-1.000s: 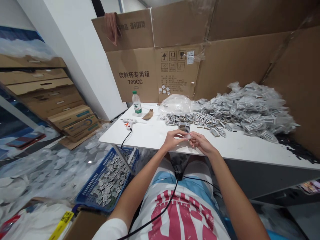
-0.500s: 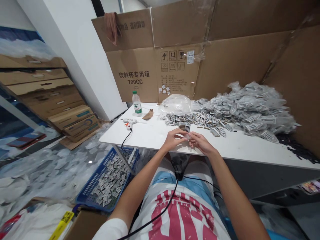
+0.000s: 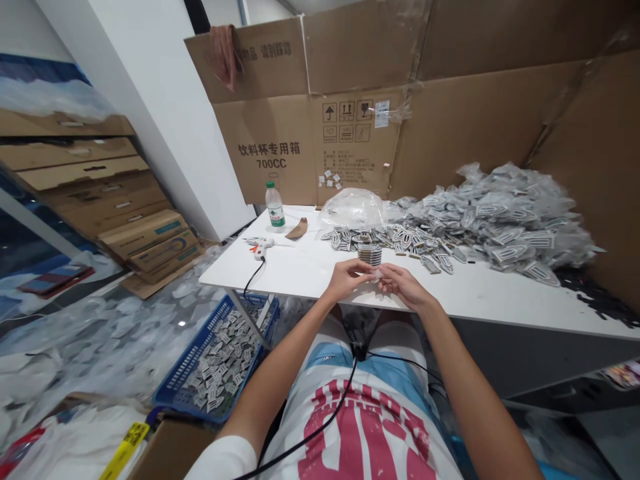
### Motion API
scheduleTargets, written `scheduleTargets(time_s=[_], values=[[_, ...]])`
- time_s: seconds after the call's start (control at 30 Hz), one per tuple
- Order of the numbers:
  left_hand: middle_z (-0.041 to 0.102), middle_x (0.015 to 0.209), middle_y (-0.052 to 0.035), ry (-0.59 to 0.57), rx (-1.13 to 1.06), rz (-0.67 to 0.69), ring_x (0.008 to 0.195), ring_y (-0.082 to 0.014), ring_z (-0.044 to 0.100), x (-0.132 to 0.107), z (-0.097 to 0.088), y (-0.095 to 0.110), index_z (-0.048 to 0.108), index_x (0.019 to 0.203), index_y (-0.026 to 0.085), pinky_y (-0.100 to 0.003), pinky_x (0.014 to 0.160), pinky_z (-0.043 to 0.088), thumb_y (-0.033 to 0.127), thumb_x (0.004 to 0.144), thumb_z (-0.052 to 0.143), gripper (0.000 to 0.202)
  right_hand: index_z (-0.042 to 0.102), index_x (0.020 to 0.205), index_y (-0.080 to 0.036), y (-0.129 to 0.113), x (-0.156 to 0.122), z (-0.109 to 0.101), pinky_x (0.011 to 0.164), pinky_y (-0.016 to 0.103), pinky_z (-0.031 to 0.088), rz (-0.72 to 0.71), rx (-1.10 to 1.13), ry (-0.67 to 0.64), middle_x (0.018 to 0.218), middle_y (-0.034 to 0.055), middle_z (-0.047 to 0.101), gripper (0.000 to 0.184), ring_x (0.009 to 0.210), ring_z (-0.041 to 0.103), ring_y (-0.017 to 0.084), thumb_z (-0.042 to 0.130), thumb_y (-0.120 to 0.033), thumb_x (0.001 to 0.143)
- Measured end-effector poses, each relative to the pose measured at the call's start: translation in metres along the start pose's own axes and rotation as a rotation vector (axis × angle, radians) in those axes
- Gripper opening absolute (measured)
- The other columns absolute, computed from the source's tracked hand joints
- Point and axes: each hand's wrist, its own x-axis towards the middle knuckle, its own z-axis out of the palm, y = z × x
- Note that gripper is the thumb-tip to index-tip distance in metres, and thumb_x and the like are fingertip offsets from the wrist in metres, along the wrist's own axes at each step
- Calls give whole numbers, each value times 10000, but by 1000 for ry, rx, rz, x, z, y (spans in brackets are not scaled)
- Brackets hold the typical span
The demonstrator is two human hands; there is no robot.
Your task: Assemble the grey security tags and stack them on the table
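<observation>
Near the table's front edge, my left hand [image 3: 349, 279] and my right hand [image 3: 401, 285] meet with their fingertips pinched on a small pale, translucent piece [image 3: 376, 274]; its kind is too small to make out. Just behind the fingers stands a neat stack of grey-and-white striped pieces [image 3: 369, 255]. More loose flat pieces of the same look [image 3: 400, 239] lie scattered behind the stack and off to its right.
A white glue gun [image 3: 261, 247] with a black cord, a green-capped bottle [image 3: 275, 205] and a brown curved scrap [image 3: 297, 229] are on the left. Bagged pieces [image 3: 520, 213] heap up at right. Below stands a blue basket [image 3: 183, 360] of pieces. Cardboard [image 3: 350, 60] walls the back.
My left hand's fingers have drawn slightly closer around the small pale piece. Otherwise both hands stay in nearly the same place; the view has shifted very slightly.
</observation>
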Motion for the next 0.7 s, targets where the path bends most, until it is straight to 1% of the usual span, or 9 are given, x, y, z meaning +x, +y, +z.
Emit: scheduleTargets(time_s=[0.2,0.3,0.47,0.57,0.7], values=[[759,922,-88,-5,-47,-45,864,-188,731,1,2,1,760,920,131,-323,825,603,498,830,864,392,796,1022,-219,1,-1,-1,642,245,521,-15,41,46,904,33,756,403,716,649,132,897,-554,821],[747,957,-87,9,-65,-49,904,-195,734,2,2,-1,740,955,134,-332,849,607,484,844,857,386,800,1043,-217,2,0,-2,639,242,515,-19,46,52,910,37,761,410,716,646,132,893,-551,825],[752,1130,-112,-42,60,-14,1077,-225,704,0,-1,0,789,1096,181,-321,858,599,464,921,780,333,790,1015,-222,2,1,-1,625,246,505,-32,45,67,887,30,746,410,712,641,138,909,-552,802],[760,1131,-108,-69,125,12,1075,-223,696,-1,-2,3,811,1094,196,-306,837,587,449,940,758,300,784,1017,-222,1,0,1,622,253,498,-36,31,71,877,26,743,412,695,636,136,918,-540,792],[777,1101,-104,-80,144,29,1033,-218,710,1,-3,5,826,1065,197,-309,829,579,445,931,765,288,786,1026,-223,0,-1,3,632,264,503,-34,22,73,896,34,750,417,699,643,141,916,-542,792]])
